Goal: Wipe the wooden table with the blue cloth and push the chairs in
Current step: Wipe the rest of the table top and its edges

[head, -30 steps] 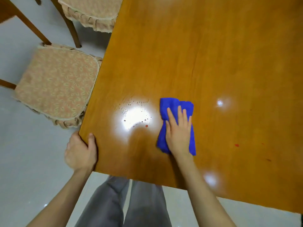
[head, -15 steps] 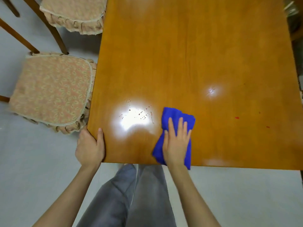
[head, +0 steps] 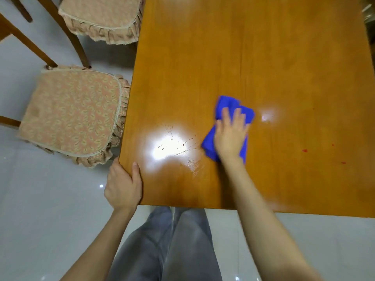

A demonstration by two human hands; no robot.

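The wooden table point(head: 253, 57) fills the upper right of the view. A crumpled blue cloth point(head: 225, 110) lies on it, and my right hand point(head: 230, 136) presses flat on top of the cloth, fingers spread and blurred by motion. My left hand point(head: 123, 185) grips the table's near left corner, thumb on top. Small dark specks and wet streaks point(head: 178, 147) show in a bright glare patch left of the cloth. Two red spots point(head: 304, 151) sit to the right. Two chairs stand left of the table, pulled out: the nearer chair point(head: 73, 114) and the farther chair point(head: 101, 17).
Both chairs have beige patterned cushions with frilled edges and brown wooden legs. The floor point(head: 40, 209) is pale glossy tile. My legs point(head: 162, 244) in grey trousers are below the table's near edge. A dark object point(head: 369, 17) sits past the table's right edge.
My right hand has pushed the blue cloth away from the near edge, forward and to the right on the table. My left hand has stayed on the corner.
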